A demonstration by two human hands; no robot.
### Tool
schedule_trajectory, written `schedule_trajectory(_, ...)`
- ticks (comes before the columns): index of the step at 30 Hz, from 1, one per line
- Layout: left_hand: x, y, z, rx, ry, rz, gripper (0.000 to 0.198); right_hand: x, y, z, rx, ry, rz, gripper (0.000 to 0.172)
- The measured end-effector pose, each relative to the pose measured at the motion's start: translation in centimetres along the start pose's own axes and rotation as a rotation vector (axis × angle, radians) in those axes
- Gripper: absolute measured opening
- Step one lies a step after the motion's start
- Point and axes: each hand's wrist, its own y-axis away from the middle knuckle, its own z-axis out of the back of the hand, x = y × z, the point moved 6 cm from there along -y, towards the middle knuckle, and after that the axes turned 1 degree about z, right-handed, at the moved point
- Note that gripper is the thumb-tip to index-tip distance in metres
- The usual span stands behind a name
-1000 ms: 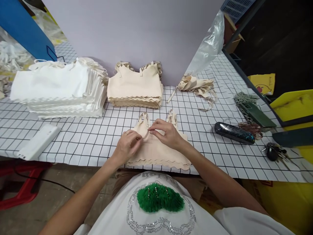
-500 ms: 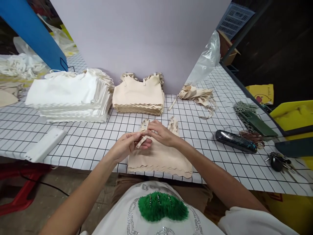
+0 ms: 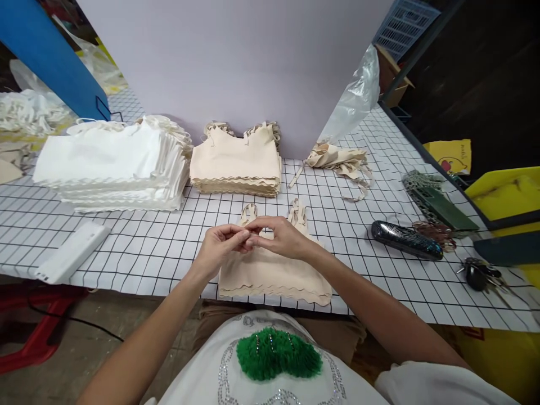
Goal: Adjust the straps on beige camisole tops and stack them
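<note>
My left hand (image 3: 220,247) and my right hand (image 3: 280,236) meet fingertip to fingertip, both closed in a pinch. Between them is a beige fabric strap, seen a moment ago and now hidden by the fingers. Beneath my hands, a few layers of beige camisole-like tops (image 3: 274,275) lie flat at the table's near edge, wavy hems toward me. Their looped straps (image 3: 297,214) point away from me. Farther back sits a neat stack of the same beige tops (image 3: 236,163). To its left rises a taller stack of white tops (image 3: 109,163).
The table has a white checked cloth (image 3: 202,219). A white power-strip-like block (image 3: 73,253) lies at left, loose beige straps (image 3: 337,160) at back right. At right are a dark shiny case (image 3: 407,240), a green phone-like object (image 3: 447,211) and keys (image 3: 481,275). A pale panel (image 3: 236,62) stands behind.
My fingertips have drawn together and the strap end that hung from my left hand is now out of sight. My right hand has turned and come slightly lower. The view has shifted a little.
</note>
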Motion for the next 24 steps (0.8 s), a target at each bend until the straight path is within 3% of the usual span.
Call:
schedule_trajectory(8, -0.2, -0.8, -0.8, -0.135, 0.035, -0.113, 0.029, -1.4, 0.4, 1.3, -0.267, -0.101, -0.062, 0.016)
schedule_trajectory(11, 0.0, -1.2, -0.6, -0.145, -0.076, -0.201, 0.024, -2.0, 0.5, 1.9, -0.331, -0.145, -0.059, 0.018)
schedule_trajectory(13, 0.3, -1.3, -0.4, -0.135, -0.320, -0.280, 0.019, -2.6, 0.5, 2.2, -0.297, -0.138, -0.064, 0.016)
schedule_trajectory(16, 1.4, -1.1, -0.4, -0.105, -0.787, -0.361, 0.017, -3.5, 0.5, 2.5, -0.149, 0.013, -0.083, 0.011)
schedule_trajectory(18, 2.1, -1.1, -0.2, -0.116, -0.982, -0.373, 0.019, -4.1, 0.4, 2.4, -0.042, 0.141, -0.080, 0.011)
schedule_trajectory(24, 3.0, -1.4, -0.1, -0.117, -1.020, -0.355, 0.012, -5.6, -0.4, 0.7, 0.219, 0.362, -0.020, 0.016)
